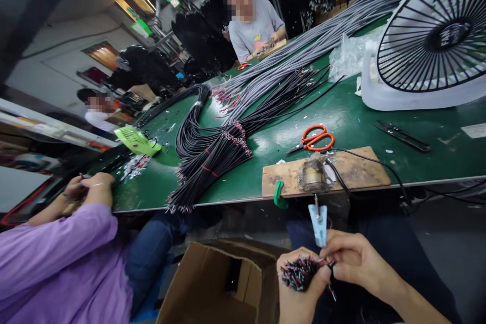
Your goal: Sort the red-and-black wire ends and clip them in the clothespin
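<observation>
One bundle of wires [298, 272] is sitting in the closed fingers of the left hand [308, 301], below the surface's [273, 136] near edge, while the right hand [355, 259] is pinching a dark strand [331, 266], and any slackening left grip would be risking spilled wires

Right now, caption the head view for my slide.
Left hand grips a wire bundle as the right hand pinches a wire near a blue clip.

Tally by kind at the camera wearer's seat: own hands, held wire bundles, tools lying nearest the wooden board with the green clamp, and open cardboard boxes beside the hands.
Hands: 2 (left hand, right hand)
Held wire bundle: 1
Tools: 2 (orange-handled scissors, black tool)
Open cardboard box: 1
Total: 6
</observation>
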A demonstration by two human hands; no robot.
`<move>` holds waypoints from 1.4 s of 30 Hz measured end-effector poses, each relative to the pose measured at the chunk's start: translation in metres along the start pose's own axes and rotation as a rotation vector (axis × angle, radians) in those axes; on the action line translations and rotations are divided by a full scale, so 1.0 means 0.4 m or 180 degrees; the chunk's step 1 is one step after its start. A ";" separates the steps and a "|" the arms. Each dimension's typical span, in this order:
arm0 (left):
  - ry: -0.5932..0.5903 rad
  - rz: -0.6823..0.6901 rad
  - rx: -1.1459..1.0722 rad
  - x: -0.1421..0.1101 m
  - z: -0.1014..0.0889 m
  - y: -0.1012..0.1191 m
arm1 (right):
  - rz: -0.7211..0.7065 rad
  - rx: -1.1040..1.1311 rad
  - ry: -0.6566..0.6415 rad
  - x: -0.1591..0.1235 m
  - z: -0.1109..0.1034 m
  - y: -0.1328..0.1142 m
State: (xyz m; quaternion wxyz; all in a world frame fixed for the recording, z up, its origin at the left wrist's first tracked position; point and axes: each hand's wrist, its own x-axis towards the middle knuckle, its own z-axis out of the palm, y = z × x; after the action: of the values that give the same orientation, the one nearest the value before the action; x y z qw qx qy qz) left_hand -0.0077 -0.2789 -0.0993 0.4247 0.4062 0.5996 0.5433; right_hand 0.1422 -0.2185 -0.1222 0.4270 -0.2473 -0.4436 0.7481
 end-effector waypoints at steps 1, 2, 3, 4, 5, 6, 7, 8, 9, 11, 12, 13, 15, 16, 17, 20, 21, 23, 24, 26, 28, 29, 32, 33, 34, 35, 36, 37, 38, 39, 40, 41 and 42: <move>0.0106 -0.0181 -0.0048 -0.006 0.000 -0.007 | -0.0174 -0.0171 0.0136 -0.002 0.005 0.000; 0.0181 -0.0352 -0.0092 -0.012 -0.001 -0.013 | -0.0370 -0.0413 0.0286 -0.003 0.008 0.000; 0.0216 -0.0484 -0.0119 -0.015 -0.001 -0.018 | -0.0559 -0.0663 0.0398 -0.005 0.010 0.001; 0.0214 -0.0550 -0.0125 -0.016 -0.002 -0.022 | -0.0702 -0.0854 0.0457 -0.006 0.010 0.002; 0.0180 -0.0546 -0.0129 -0.015 -0.003 -0.025 | -0.0749 -0.0927 0.0444 -0.007 0.009 0.004; 0.0118 -0.0485 -0.0149 -0.012 -0.004 -0.025 | -0.0680 -0.0848 0.0354 -0.007 0.008 0.006; 0.0024 -0.0387 -0.0181 -0.007 -0.005 -0.024 | -0.0504 -0.0635 0.0232 -0.005 0.007 0.009; -0.0094 -0.0254 -0.0210 -0.002 -0.006 -0.022 | -0.0268 -0.0354 0.0124 -0.001 0.006 0.011; -0.0222 -0.0094 -0.0237 0.005 -0.008 -0.018 | -0.0021 -0.0077 0.0074 0.005 0.005 0.012; -0.0403 0.0221 -0.0282 0.016 -0.011 -0.010 | 0.0331 0.0270 0.0194 0.024 0.003 0.011; -0.0442 0.0353 -0.0279 0.021 -0.012 -0.005 | 0.0396 0.0322 0.0299 0.035 0.003 0.008; -0.0446 0.0469 -0.0261 0.024 -0.014 0.000 | 0.0399 0.0335 0.0371 0.048 0.004 0.004; -0.0364 0.0659 -0.0190 0.030 -0.017 0.009 | 0.0349 0.0393 0.0359 0.073 0.008 -0.008; -0.0296 0.0736 -0.0148 0.033 -0.018 0.013 | 0.0346 0.0461 0.0327 0.084 0.012 -0.013; -0.0235 0.0792 -0.0116 0.035 -0.018 0.017 | 0.0358 0.0542 0.0311 0.095 0.016 -0.017; -0.0154 0.0818 -0.0084 0.045 -0.017 0.027 | 0.0408 0.0751 0.0393 0.119 0.031 -0.019; -0.0163 0.0795 -0.0085 0.049 -0.016 0.028 | 0.0401 0.0800 0.0410 0.124 0.035 -0.017; -0.0191 0.0740 -0.0123 0.054 -0.013 0.029 | 0.0366 0.0882 0.0420 0.131 0.039 -0.012; -0.0205 0.0709 -0.0152 0.056 -0.012 0.029 | 0.0344 0.0921 0.0423 0.133 0.040 -0.009; -0.0234 0.0641 -0.0209 0.058 -0.011 0.027 | 0.0296 0.0987 0.0419 0.135 0.040 -0.005; -0.0274 0.0599 -0.0230 0.059 -0.010 0.026 | 0.0258 0.1039 0.0401 0.137 0.040 -0.003; -0.0283 0.0584 -0.0226 0.060 -0.010 0.026 | 0.0243 0.1063 0.0390 0.138 0.040 -0.002; -0.0300 0.0573 -0.0166 0.065 -0.009 0.031 | 0.0210 0.1127 0.0366 0.142 0.042 0.000; -0.0305 0.0566 -0.0131 0.067 -0.009 0.033 | 0.0199 0.1142 0.0361 0.143 0.044 0.000; -0.0313 0.0550 -0.0096 0.068 -0.010 0.035 | 0.0189 0.1152 0.0355 0.144 0.045 -0.001; -0.0325 0.0525 -0.0064 0.069 -0.010 0.036 | 0.0180 0.1156 0.0347 0.144 0.046 -0.002; -0.0333 0.0496 -0.0040 0.069 -0.011 0.036 | 0.0172 0.1154 0.0337 0.145 0.046 -0.003; -0.0336 0.0471 -0.0023 0.069 -0.012 0.035 | 0.0166 0.1148 0.0327 0.145 0.047 -0.005; -0.0338 0.0461 -0.0017 0.069 -0.013 0.034 | 0.0163 0.1139 0.0316 0.145 0.047 -0.007; -0.0328 0.0460 -0.0018 0.068 -0.014 0.033 | 0.0160 0.1131 0.0305 0.145 0.047 -0.008; -0.0320 0.0462 -0.0016 0.068 -0.014 0.032 | 0.0158 0.1124 0.0295 0.144 0.047 -0.010; -0.0320 0.0460 -0.0011 0.068 -0.014 0.032 | 0.0157 0.1119 0.0287 0.144 0.047 -0.011; -0.0333 0.0448 0.0000 0.068 -0.013 0.032 | 0.0156 0.1117 0.0279 0.143 0.047 -0.012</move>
State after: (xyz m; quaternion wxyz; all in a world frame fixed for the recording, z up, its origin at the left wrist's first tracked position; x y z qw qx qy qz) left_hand -0.0206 -0.2537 -0.0880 0.4163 0.4752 0.5465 0.5498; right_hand 0.1008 -0.1766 -0.1083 0.4641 -0.2122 -0.2811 0.8127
